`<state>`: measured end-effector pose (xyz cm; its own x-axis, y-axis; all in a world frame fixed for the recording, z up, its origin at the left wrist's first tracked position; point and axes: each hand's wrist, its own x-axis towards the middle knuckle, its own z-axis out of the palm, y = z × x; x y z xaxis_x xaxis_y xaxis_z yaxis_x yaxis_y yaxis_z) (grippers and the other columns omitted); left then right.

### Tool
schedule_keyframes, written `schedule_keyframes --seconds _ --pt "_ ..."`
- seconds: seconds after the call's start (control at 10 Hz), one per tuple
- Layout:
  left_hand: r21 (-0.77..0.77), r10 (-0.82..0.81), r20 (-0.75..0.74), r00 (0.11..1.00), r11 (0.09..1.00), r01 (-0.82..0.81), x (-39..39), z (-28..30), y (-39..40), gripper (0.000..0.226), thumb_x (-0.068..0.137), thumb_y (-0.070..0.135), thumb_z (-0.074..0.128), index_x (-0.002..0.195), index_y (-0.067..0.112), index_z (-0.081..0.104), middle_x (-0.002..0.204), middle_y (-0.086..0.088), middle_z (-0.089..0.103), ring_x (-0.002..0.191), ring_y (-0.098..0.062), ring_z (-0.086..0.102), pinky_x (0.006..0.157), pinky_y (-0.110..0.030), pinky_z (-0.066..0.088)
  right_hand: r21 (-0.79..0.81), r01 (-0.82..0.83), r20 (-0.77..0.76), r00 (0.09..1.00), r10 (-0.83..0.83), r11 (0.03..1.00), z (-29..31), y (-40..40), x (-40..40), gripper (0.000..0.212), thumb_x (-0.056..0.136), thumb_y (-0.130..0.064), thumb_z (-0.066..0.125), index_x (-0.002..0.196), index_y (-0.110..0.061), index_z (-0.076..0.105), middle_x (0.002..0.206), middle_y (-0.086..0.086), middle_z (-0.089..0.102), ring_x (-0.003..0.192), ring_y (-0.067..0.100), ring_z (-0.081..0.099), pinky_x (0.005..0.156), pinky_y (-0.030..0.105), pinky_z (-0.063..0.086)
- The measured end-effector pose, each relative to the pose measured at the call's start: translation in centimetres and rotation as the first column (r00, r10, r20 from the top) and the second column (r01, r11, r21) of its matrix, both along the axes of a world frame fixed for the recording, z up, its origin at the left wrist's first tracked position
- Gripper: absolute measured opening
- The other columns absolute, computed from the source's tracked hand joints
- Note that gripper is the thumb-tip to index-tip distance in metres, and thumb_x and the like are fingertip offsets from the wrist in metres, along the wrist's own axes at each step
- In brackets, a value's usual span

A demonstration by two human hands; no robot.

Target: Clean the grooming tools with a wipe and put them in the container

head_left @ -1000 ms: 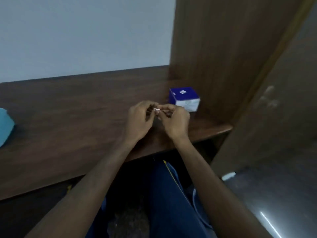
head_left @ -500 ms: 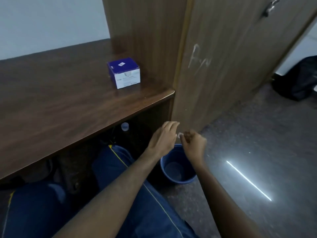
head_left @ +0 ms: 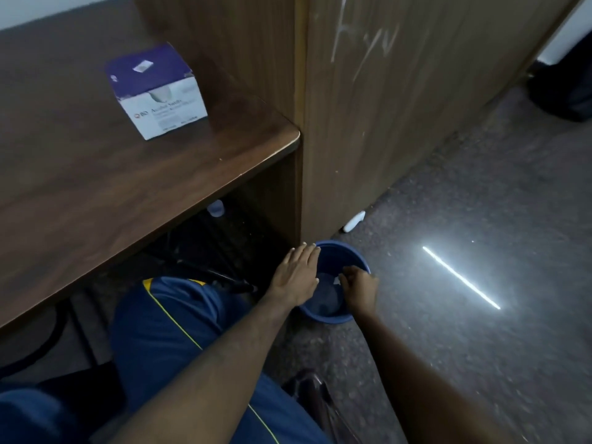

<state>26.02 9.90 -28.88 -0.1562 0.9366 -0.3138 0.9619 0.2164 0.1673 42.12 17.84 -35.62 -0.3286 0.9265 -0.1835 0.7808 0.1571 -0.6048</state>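
Both hands over blue bucket, right pinching white scrap

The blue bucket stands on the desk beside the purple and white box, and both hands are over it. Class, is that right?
Not quite. The head view shows the blue bucket on the floor beside the desk, not on it. Both the left hand and the right hand are over it.

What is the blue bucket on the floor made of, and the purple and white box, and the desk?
The blue bucket looks like smooth moulded plastic: thin even rim, one solid colour. The purple and white box looks like printed cardboard, with sharp folded edges and lettering. The desk looks like wood or wood-look laminate, with dark grain and a light sheen; which one is unclear.
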Motion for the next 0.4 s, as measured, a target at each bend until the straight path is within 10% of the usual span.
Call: schedule_keyframes --seconds 0.4 --pt "0.051 0.057 -0.017 0.998 0.997 -0.056 -0.6 -1.8 1.1 0.092 0.108 0.039 0.056 0.170 0.010 -0.006 0.179 -0.008 0.002 0.166 -0.025 0.006 0.134 -0.043 0.013 0.079 -0.141 0.117 0.984 0.131 0.987 -1.6 0.5 -1.8 0.057 0.109 -0.032 0.055 0.158 -0.007 0.044 0.169 0.021 0.033 0.152 0.037 0.040 0.124 0.053 0.035"
